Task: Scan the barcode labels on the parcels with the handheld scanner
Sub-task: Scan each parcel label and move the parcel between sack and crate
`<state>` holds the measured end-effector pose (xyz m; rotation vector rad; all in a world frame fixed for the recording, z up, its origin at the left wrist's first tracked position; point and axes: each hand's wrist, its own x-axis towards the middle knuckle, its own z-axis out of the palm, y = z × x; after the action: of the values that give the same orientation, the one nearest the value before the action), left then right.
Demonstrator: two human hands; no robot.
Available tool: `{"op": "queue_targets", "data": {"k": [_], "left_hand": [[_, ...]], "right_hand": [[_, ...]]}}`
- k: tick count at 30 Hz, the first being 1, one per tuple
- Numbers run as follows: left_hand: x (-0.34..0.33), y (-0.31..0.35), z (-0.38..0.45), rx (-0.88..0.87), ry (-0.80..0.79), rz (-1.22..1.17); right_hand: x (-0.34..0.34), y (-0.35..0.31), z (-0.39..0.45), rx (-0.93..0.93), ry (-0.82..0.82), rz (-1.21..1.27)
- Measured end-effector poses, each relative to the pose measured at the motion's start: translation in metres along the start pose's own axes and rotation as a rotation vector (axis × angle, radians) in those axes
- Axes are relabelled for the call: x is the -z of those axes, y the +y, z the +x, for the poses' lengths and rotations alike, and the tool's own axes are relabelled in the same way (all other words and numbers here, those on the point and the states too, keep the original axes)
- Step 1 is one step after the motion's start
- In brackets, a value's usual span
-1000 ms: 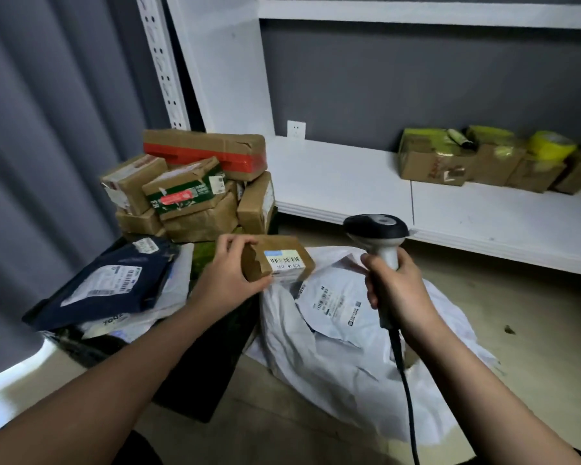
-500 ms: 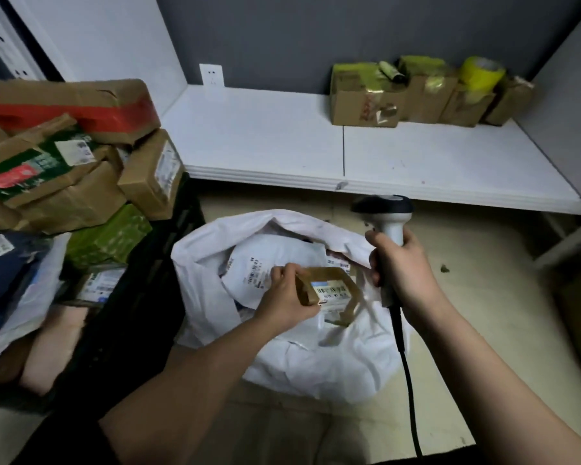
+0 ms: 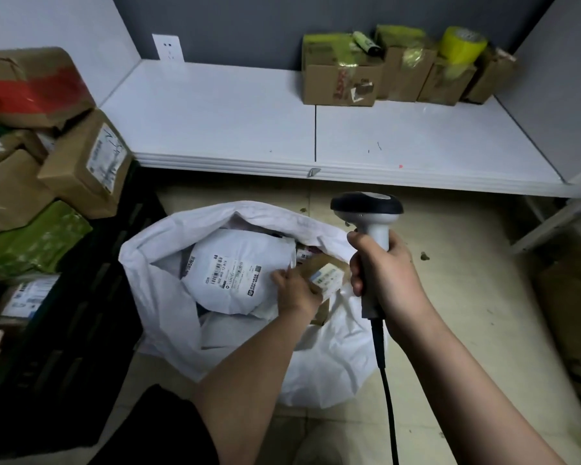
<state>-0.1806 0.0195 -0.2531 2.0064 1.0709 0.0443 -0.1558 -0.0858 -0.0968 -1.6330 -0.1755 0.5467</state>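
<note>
My right hand (image 3: 388, 280) grips the handle of the grey handheld scanner (image 3: 371, 216), which stands upright with its dark head pointing away from me, above the sack's right rim. A small red dot shows on the shelf beyond it. My left hand (image 3: 296, 292) reaches into the open white sack (image 3: 161, 297) and holds the small brown box (image 3: 327, 278), whose barcode label faces up, low against the other contents. A white mailer (image 3: 239, 270) with a printed barcode label lies in the sack just left of that hand.
Stacked brown parcels (image 3: 84, 162) and a green one (image 3: 31, 243) sit on a black crate (image 3: 81, 330) to the left. A low white shelf (image 3: 232, 122) runs behind the sack, with taped boxes (image 3: 341, 78) and a yellow tape roll (image 3: 463, 45) at its back. The scanner cable (image 3: 388, 397) hangs down.
My left hand carried the small brown box from beside the parcel pile to the right and down into the white sack. The view swung right. My right hand kept the scanner upright.
</note>
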Motion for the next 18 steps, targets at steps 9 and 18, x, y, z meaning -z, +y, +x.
{"op": "queue_targets", "data": {"k": [9,18], "left_hand": [[0.066,-0.045,-0.021,0.02,-0.072,-0.326],[0.259,-0.126,-0.126,0.003,0.198,-0.531]], "right_hand": [[-0.026,-0.004,-0.017,0.006,-0.06,-0.019],[-0.096,-0.004,-0.098,0.09,-0.205,-0.06]]}}
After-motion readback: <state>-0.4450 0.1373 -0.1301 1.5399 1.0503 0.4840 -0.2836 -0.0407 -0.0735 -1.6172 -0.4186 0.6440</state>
